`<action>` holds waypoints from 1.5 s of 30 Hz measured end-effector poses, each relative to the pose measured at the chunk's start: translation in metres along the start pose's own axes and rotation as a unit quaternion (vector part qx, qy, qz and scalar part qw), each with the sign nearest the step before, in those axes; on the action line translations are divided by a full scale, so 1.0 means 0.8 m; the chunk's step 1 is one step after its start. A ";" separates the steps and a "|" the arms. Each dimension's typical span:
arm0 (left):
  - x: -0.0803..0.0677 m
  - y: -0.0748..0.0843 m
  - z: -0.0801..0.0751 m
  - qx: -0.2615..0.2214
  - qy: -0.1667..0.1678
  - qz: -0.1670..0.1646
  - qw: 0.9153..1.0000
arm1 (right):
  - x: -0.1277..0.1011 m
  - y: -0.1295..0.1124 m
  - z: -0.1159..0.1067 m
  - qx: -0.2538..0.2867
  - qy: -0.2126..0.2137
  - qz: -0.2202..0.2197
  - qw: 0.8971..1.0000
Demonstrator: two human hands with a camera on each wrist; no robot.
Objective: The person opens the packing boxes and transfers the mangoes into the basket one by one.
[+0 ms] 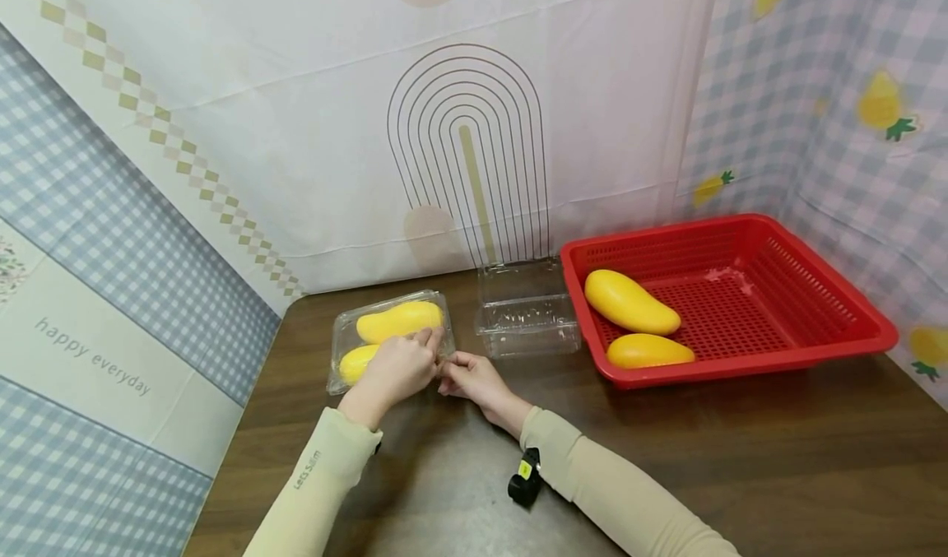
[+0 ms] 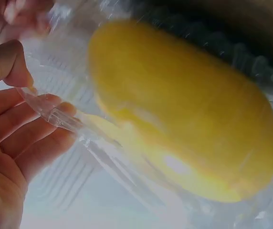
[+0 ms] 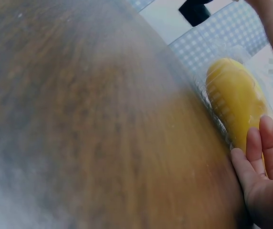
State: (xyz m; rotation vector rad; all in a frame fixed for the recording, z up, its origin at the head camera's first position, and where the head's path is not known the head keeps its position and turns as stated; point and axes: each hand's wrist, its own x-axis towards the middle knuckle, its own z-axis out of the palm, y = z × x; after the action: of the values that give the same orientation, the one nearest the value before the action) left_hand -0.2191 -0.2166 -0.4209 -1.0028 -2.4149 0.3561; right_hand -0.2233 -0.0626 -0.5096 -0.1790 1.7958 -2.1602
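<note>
A transparent plastic clamshell box (image 1: 342, 327) holds two yellow mangoes (image 1: 400, 321) at the table's left. My left hand (image 1: 400, 365) reaches over its right side. In the left wrist view, the left thumb and fingers (image 2: 46, 145) pinch the box's thin rim, beside a large mango (image 2: 184, 109). My right hand (image 1: 477, 382) is at the box's near right corner, fingertips close to the left hand and gripping the edge. The right wrist view has the right hand (image 3: 267, 176) against the box, low by the tabletop; part of it is cut off.
Another transparent clamshell box (image 1: 529, 318) stands with its lid raised near the back wall. To its right is a red perforated basket (image 1: 755, 368) with two mangoes (image 1: 633, 302) at its left end. Printed cloth (image 1: 333, 170) hangs around the wooden table (image 1: 666, 458).
</note>
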 end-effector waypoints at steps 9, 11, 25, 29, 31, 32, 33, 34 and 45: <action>-0.005 -0.011 0.001 -0.041 0.037 -0.019 0.998 | -0.001 0.003 -0.001 0.004 -0.008 -0.007 1.000; -0.010 -0.010 0.006 -0.039 0.064 -0.023 0.997 | -0.001 0.002 -0.001 0.008 -0.007 -0.007 1.000; -0.057 -0.023 0.021 -0.052 0.079 -0.070 0.993 | 0.001 -0.001 -0.002 0.013 0.009 0.000 1.000; -0.067 -0.028 0.021 -0.053 0.086 -0.084 0.991 | -0.003 -0.006 -0.001 0.006 -0.002 -0.003 1.000; -0.069 -0.029 0.022 -0.052 0.094 -0.089 0.990 | -0.003 -0.006 0.000 0.005 -0.004 -0.004 1.000; -0.070 -0.029 0.021 -0.051 0.098 -0.091 0.990 | -0.003 -0.005 0.000 0.005 -0.004 -0.003 1.000; -0.070 -0.029 0.021 -0.049 0.101 -0.091 0.989 | -0.004 -0.005 0.000 0.008 -0.004 -0.004 1.000; -0.070 -0.028 0.022 -0.047 0.105 -0.091 0.989 | 0.000 0.000 -0.001 0.009 -0.004 0.001 1.000; -0.070 -0.027 0.023 -0.025 0.140 -0.096 0.985 | 0.000 0.003 -0.001 0.004 0.006 -0.002 1.000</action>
State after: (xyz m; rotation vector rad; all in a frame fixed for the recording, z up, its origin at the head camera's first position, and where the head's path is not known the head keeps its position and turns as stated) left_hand -0.2074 -0.2728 -0.4467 -0.7751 -2.2468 0.0802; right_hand -0.2232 -0.0620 -0.5121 -0.1667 1.7943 -2.1757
